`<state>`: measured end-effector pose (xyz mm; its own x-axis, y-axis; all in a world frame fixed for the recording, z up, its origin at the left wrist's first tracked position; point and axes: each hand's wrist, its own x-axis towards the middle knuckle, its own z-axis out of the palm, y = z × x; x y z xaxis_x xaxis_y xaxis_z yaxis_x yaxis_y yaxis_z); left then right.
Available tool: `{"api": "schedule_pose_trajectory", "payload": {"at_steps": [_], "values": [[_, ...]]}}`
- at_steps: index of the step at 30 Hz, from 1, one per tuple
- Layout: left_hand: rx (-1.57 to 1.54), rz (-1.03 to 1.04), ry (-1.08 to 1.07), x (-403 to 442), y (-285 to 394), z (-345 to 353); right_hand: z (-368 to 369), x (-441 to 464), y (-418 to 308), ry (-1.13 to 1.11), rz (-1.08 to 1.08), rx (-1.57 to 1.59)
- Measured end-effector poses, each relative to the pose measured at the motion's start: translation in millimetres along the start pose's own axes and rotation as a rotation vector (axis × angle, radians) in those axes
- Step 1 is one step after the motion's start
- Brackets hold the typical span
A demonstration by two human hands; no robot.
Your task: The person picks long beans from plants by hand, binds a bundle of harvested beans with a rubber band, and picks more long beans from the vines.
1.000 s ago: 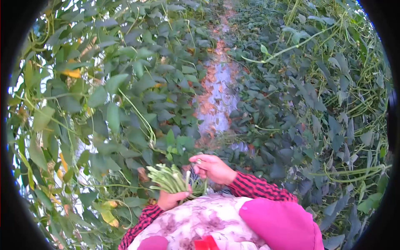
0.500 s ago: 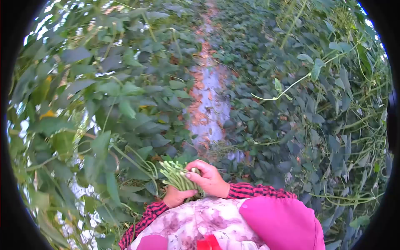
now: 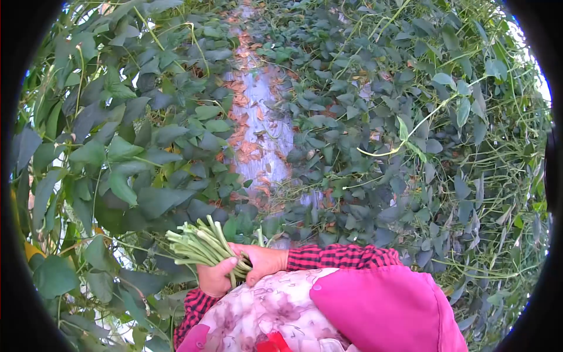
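Note:
A bunch of long green beans (image 3: pixel 199 243) is held low in front of my body, its cut-looking ends fanned out toward the upper left. My left hand (image 3: pixel 216 278) is closed round the bunch from the lower left, with the thumb lying across it. From the right, my right hand (image 3: pixel 263 261) wraps the same bunch, and its fingertips are partly hidden behind the stalks. The lower ends of the beans disappear between my hands and the flowered apron (image 3: pixel 270 299).
Dense leafy vines stand on the left (image 3: pixel 123 158) and right (image 3: pixel 375 170). A narrow path (image 3: pixel 264 135) with pale sheeting and dry brown leaves runs ahead between them. One bare curling tendril (image 3: pixel 381 154) juts out at the right.
Both hands and the bunch have shifted left. My right hand has moved from the top of the bunch down to its side, and more of the bean ends show. The view has turned slightly right.

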<state>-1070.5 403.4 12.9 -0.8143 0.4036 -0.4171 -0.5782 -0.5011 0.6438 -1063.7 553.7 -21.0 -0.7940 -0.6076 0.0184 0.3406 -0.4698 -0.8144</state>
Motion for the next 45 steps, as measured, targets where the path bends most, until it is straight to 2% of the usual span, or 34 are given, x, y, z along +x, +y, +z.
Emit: {"api": "schedule_pose_trajectory", "payload": {"at_steps": [1, 3, 4, 6, 10, 12, 13, 14, 16, 17, 18, 20, 22, 23, 24, 26, 27, 28, 30, 32, 33, 35, 36, 37, 38, 40, 42, 44, 45], "values": [[0.166, 0.018, 0.034, -0.1, -2.4, -6.9, 0.8, 0.9, 1.6, 0.006, 0.003, -0.007], [0.484, 0.044, 0.115, -2.9, -2.5, -9.8, -1.6, 4.8, 0.2, 0.023, 0.380, 0.011], [0.477, 0.059, 0.089, -3.0, 1.1, -7.6, 1.3, 5.8, -3.2, 0.071, 0.385, -0.087], [0.407, 0.073, 0.033, -1.3, 9.5, -1.3, 4.3, 9.7, -18.2, 0.017, 0.487, -0.062], [0.322, 0.059, -0.162, -3.3, 14.1, -12.2, -2.8, 12.8, 2.4, -0.081, 0.524, -0.116], [0.435, 0.040, -0.249, 3.7, 23.8, -14.7, 2.0, 17.3, -2.3, -0.092, 0.374, -0.058], [0.237, 0.009, -0.434, 11.3, 25.5, -11.3, 2.4, 16.2, -6.4, -0.113, 0.256, 0.002], [0.035, -0.027, -0.621, 19.5, 28.3, -6.5, -0.3, 17.9, -10.4, -0.108, 0.247, -0.012], [0.046, -0.046, -0.675, 34.8, 38.8, -2.4, -8.3, 21.2, -18.7, -0.256, 0.396, -0.143], [0.172, 0.009, -0.742, 43.8, 39.6, 0.2, -7.7, 21.3, -28.6, -0.235, 0.465, -0.050], [0.297, 0.070, -0.808, 53.2, 39.6, 4.0, -9.6, 22.1, -33.6, -0.228, 0.344, -0.088], [0.230, 0.079, -0.771, 55.9, 33.0, 10.2, -3.5, 17.3, -59.7, -0.066, 0.293, 0.194], [0.036, 0.114, -0.653, 66.3, 27.2, 20.2, -25.6, 20.4, -61.6, -0.106, 0.363, 0.190], [-0.018, 0.065, -0.511, 68.4, 28.9, 32.3, -38.1, 23.9, -63.2, -0.147, 0.433, 0.198], [-0.014, 0.079, -0.531, 78.3, 29.8, 38.9, -49.7, 29.5, -68.2, -0.146, 0.425, 0.175], [-0.018, 0.243, -0.498, 101.8, 32.3, 54.5, -71.3, 41.2, -89.5, -0.195, 0.344, -0.102], [-0.051, 0.276, -0.500, 114.6, 34.2, 67.4, -81.7, 43.2, -110.4, -0.241, 0.338, -0.062], [-0.079, 0.286, -0.465, 124.7, 36.2, 80.2, -96.6, 45.7, -130.7, -0.229, 0.125, -0.453], [-0.144, 0.270, -0.501, 150.9, 49.8, 98.6, -130.2, 47.8, -208.8, -0.331, 0.200, -1.231], [-0.223, 0.251, -0.515, 173.5, 53.6, 108.0, -151.5, 37.4, -289.3, 0.185, -0.208, -1.231], [-0.239, 0.191, -0.512, 183.2, 53.5, 105.6, -164.2, 28.8, -332.4, 0.427, -0.501, -1.203], [-0.257, 0.060, -0.429, 192.4, 57.0, 119.2, -175.0, 11.3, -433.8, 0.947, -0.907, -1.580], [-0.261, 0.062, -0.428, 198.4, 53.9, 120.1, -204.7, 9.1, -473.6, 0.968, -1.194, -1.270], [-0.224, -0.015, -0.373, 202.3, 48.0, 115.9, -216.0, -2.2, -520.1, 1.150, -1.304, -1.450], [-0.184, -0.093, -0.319, 207.2, 44.8, 116.2, -211.2, 0.4, -556.4, 1.202, -1.369, -1.078], [-0.166, -0.069, -0.304, 222.5, 39.5, 132.8, -251.6, -10.8, -625.4, 1.330, -1.362, -1.101], [-0.262, 0.133, -0.394, 244.3, 26.6, 144.8, -257.6, -11.9, -665.8, 1.031, -1.312, -0.942], [-0.287, 0.107, -0.429, 251.0, 29.3, 157.7, -253.3, -18.1, -684.1, 0.990, -1.158, -0.805], [-0.287, 0.098, -0.413, 251.7, 30.3, 160.5, -259.9, -23.5, -686.5, 0.938, -1.206, -0.801]]}}
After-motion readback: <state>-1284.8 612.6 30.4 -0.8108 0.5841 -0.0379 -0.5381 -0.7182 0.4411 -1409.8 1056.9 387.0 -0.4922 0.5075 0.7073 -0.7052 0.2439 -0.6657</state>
